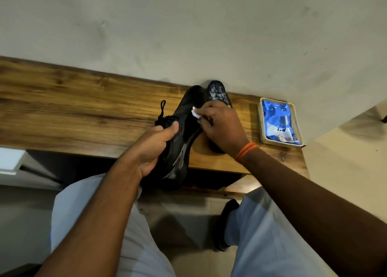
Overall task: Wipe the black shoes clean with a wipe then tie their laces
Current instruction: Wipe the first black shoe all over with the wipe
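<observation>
**Shoe Handling During Wiping**

At the near table edge, the held black shoe (pixel 184 134) is gripped around its laced throat by the left hand (pixel 152 148). A stiff, glossy, probably slippery upper is judged; hold there. The white wipe (pixel 195 113), soft and light, is pinched by the right hand (pixel 222 125) against the upper. Beyond stands the second shoe (pixel 216 92). On the blue wipes packet (pixel 277 121), no writing can be read.

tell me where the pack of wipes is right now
In the head view the blue pack of wipes lies in a beige tray at the right end of the wooden table, right of the two black shoes.
</observation>
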